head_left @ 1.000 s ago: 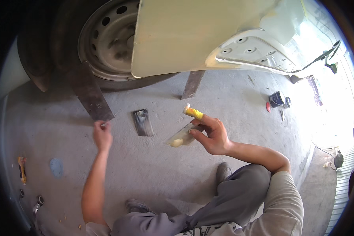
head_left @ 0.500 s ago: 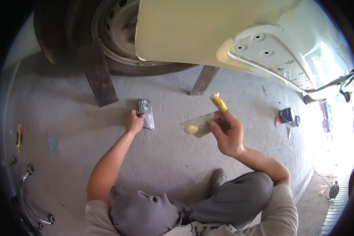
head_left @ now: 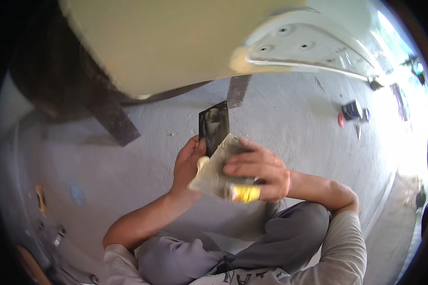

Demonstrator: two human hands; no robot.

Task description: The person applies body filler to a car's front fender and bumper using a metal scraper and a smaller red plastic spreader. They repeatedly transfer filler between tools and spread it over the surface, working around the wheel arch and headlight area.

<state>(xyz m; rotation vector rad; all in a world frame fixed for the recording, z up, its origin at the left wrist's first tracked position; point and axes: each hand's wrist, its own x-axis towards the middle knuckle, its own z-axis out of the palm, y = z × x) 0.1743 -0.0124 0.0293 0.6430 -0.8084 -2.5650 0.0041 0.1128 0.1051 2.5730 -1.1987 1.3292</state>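
Left hand (head_left: 189,164) gripped the dark plate (head_left: 216,127) low on its left edge, thumb on the face, the other fingers mostly behind it. The plate stuck out beyond the fingertips, up and right of the hand; a paler smear showed on its upper part.

Right hand (head_left: 267,172), motion-blurred, pinched the grey sheet (head_left: 216,175), fingers laid across its right part; thumb mostly hidden, so its placement couldn't be told. The sheet reached out left of the grip, tilted, with cream paste (head_left: 202,166) on its left edge, well clear of the fingertips. A yellow piece (head_left: 246,193) with a pale end ran in line with one right-hand finger, at the sheet's lower edge; wrap or tube, couldn't tell.

Sheet overlapped the plate's lower end in view; contact unclear. Both were in front of the legs, below the pale car panel (head_left: 152,45). Brown strip (head_left: 112,118) stood left of the plate. Dark tub (head_left: 352,110) was on the floor (head_left: 280,107), far right.
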